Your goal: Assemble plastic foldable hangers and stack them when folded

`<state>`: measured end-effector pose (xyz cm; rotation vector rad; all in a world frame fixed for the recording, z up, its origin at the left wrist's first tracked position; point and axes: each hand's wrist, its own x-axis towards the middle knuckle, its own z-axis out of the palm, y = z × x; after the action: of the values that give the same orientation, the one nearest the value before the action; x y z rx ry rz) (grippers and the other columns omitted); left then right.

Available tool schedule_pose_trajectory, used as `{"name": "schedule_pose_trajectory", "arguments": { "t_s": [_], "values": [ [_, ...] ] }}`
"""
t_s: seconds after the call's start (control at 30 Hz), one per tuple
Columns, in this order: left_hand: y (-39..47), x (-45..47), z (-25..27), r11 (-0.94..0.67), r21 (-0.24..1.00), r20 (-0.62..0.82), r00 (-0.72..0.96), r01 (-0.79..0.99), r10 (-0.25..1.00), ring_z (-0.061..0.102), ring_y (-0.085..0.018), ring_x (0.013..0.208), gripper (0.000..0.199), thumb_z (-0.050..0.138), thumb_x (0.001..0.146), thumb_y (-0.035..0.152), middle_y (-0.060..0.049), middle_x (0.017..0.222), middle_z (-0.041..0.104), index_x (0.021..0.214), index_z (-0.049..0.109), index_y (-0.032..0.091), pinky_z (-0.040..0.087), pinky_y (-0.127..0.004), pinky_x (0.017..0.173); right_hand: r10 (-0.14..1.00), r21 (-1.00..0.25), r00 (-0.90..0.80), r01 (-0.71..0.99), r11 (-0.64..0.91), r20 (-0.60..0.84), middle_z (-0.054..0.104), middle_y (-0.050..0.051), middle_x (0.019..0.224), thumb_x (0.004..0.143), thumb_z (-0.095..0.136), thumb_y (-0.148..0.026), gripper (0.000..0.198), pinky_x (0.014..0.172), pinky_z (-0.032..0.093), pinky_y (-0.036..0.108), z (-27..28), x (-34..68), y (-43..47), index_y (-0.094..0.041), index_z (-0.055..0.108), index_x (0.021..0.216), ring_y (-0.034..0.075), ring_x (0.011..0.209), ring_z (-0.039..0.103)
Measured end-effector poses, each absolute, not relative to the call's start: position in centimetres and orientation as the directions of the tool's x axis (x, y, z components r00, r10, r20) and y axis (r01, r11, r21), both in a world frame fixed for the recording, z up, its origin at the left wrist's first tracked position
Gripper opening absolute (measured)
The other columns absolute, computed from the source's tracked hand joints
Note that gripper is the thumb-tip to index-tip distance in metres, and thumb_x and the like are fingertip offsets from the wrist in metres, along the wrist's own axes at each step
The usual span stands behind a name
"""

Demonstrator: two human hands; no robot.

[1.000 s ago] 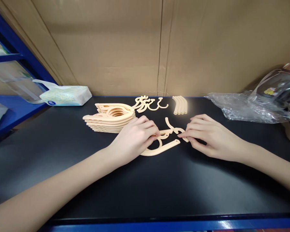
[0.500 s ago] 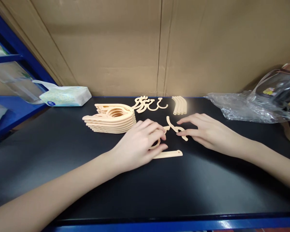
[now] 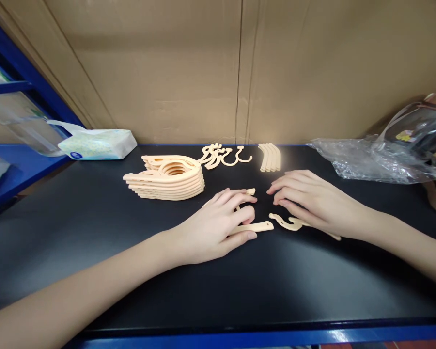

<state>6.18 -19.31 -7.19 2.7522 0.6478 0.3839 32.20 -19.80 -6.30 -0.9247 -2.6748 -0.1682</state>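
Note:
My left hand (image 3: 218,223) is closed over a cream plastic folding hanger (image 3: 259,227) lying on the black table. Its fingers and thumb press around the hanger, whose middle is hidden beneath them. To the right, my right hand (image 3: 308,198) hovers palm down with fingers apart and slightly bent, holding nothing I can see. Under its palm lies a cream curved hanger piece (image 3: 290,225), partly covered by the hand. Behind my left hand stands a stack of folded cream hangers (image 3: 167,186).
Several cream hooks (image 3: 212,157) and a row of short curved bars (image 3: 270,157) lie at the back. A tissue pack (image 3: 100,144) is at back left. At right are a crumpled clear plastic bag (image 3: 370,160) and a transparent bag. Cardboard (image 3: 160,72) closes off the back.
The curved hanger piece has shifted toward me and right, and my right fingers have come off it. My left fingers have moved slightly over the folding hanger.

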Motion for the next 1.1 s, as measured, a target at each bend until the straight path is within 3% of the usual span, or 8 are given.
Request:
{"name": "schedule_pose_trajectory", "arguments": {
  "t_s": [0.1,0.23,0.47,0.67,0.8,0.97,1.1],
  "values": [
    [-19.2,6.1,-7.3,-0.854,0.34,0.188,0.862,0.393,0.471,0.03,-0.021,0.139,0.013,0.046,0.097,0.031,-0.01,0.132,0.051,0.095,0.052,0.02,0.033,-0.041,0.11,0.623,-0.019,-0.73,0.645,0.764,0.28,0.067,0.007,0.1,0.097,0.042,-0.034,0.027,0.084,0.043,0.039,-6.0,32.5,-19.9,-0.019,0.064,0.094,0.021,0.091,0.059],
    [-19.2,6.1,-7.2,-0.844,0.358,0.194,0.852,0.4,0.486,0.032,-0.022,0.138,0.011,0.046,0.097,0.03,-0.011,0.13,0.053,0.092,0.05,0.021,0.032,-0.045,0.11,0.69,-0.08,-0.696,0.69,0.719,0.198,0.064,0.003,0.088,0.08,0.061,-0.059,0.037,0.068,0.042,0.034,-5.7,32.2,-20.7,-0.021,0.062,0.078,0.019,0.074,0.056],
    [-19.2,6.3,-7.3,-0.85,0.328,0.19,0.853,0.412,0.487,0.035,-0.024,0.136,0.013,0.041,0.098,0.026,-0.013,0.129,0.054,0.089,0.047,0.019,0.036,-0.046,0.107,0.705,-0.226,-0.69,0.67,0.707,0.163,0.059,0.002,0.085,0.087,0.054,-0.027,0.01,0.07,0.044,0.031,-6.2,31.2,-21.3,-0.021,0.055,0.079,0.016,0.075,0.054],
    [-19.0,6.3,-7.3,-0.847,0.324,0.182,0.851,0.422,0.493,0.035,-0.023,0.135,0.016,0.038,0.1,0.029,-0.013,0.13,0.052,0.088,0.043,0.02,0.037,-0.043,0.106,0.714,-0.315,-0.672,0.646,0.695,0.197,0.058,0.004,0.09,0.082,0.054,-0.019,0.009,0.072,0.046,0.033,-6.8,31.5,-20.6,-0.022,0.048,0.077,0.018,0.083,0.054],
    [-19.1,6.2,-7.3,-0.838,0.339,0.19,0.841,0.427,0.506,0.037,-0.022,0.135,0.017,0.037,0.1,0.029,-0.014,0.126,0.054,0.087,0.041,0.02,0.038,-0.042,0.105,0.71,-0.409,-0.648,0.589,0.697,0.276,0.061,0.001,0.083,0.078,0.055,-0.013,0.013,0.083,0.046,0.037,-6.9,31.5,-20.5,-0.023,0.048,0.076,0.019,0.088,0.057],
    [-19.2,6.2,-7.3,-0.847,0.328,0.205,0.844,0.419,0.496,0.036,-0.022,0.135,0.017,0.036,0.101,0.028,-0.015,0.124,0.055,0.086,0.04,0.02,0.038,-0.043,0.105,0.736,-0.403,-0.64,0.628,0.666,0.221,0.061,0.001,0.079,0.086,0.057,-0.025,0.01,0.075,0.045,0.035,-6.6,31.5,-20.3,-0.022,0.053,0.078,0.016,0.075,0.055],
    [-19.2,6.1,-7.3,-0.84,0.347,0.21,0.839,0.416,0.502,0.036,-0.022,0.136,0.018,0.035,0.101,0.03,-0.015,0.125,0.054,0.086,0.04,0.02,0.038,-0.042,0.105,0.719,-0.296,-0.663,0.658,0.693,0.209,0.063,0.005,0.096,0.084,0.062,-0.042,0.02,0.079,0.045,0.037,-6.4,32.2,-20.1,-0.022,0.06,0.086,0.02,0.086,0.057]
  ]
}}
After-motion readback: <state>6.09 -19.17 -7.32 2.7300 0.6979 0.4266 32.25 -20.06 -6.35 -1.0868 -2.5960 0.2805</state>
